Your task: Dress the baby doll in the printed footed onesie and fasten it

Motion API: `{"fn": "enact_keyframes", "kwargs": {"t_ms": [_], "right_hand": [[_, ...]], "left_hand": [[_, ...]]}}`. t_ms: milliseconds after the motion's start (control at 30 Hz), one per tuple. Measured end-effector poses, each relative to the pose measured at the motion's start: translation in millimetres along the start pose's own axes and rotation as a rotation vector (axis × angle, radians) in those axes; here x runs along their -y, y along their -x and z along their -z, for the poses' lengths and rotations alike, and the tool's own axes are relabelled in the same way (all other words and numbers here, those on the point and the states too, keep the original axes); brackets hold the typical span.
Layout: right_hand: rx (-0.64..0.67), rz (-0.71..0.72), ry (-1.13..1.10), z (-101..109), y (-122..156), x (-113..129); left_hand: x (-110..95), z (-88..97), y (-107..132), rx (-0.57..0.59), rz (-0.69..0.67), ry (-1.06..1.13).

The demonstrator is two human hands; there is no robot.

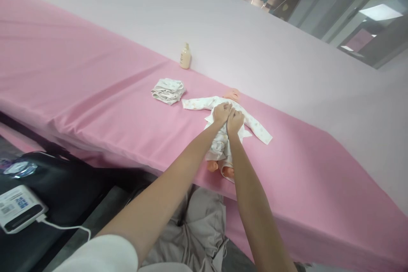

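Note:
A baby doll (232, 94) lies on its back on the pink-covered table (127, 123), head toward the wall and feet toward me. It wears a white printed top (258, 128) with both sleeves spread wide, and printed trousers (218, 146). My left hand (222, 113) and my right hand (235, 120) meet at the doll's chest. Both have their fingers closed on the front of the top. What exactly sits between the fingertips is hidden by the hands. One bare foot (212, 166) shows below a trouser leg.
A folded printed cloth (168, 91) lies left of the doll. Behind it, by the white wall (255, 55), stands a cream bottle (185, 56). At lower left, a white power bank (22, 209) with a cable rests on a black chair (70, 187).

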State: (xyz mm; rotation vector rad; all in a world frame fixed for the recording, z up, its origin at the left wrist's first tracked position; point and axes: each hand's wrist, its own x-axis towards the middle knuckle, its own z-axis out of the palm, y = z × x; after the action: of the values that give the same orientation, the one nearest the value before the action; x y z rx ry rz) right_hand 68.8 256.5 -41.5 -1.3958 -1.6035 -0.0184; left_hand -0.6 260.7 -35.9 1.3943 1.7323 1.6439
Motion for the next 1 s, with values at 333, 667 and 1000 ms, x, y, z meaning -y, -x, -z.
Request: {"fn": "enact_keyframes", "kwargs": {"t_ms": [333,667,1000], "right_hand": [[0.029,0.047,0.072,0,0,-2],[0.044,0.151,0.103,-2,5,3],[-0.017,-0.068,-0.002,-1,0,0]], "left_hand": [[-1,-1.2,-10,0.05,0.126,0.037],[10,-0.9,-24,0.054,0.116,0.135],[18,-3.7,-20,0.084,0.011,0.308]]}}
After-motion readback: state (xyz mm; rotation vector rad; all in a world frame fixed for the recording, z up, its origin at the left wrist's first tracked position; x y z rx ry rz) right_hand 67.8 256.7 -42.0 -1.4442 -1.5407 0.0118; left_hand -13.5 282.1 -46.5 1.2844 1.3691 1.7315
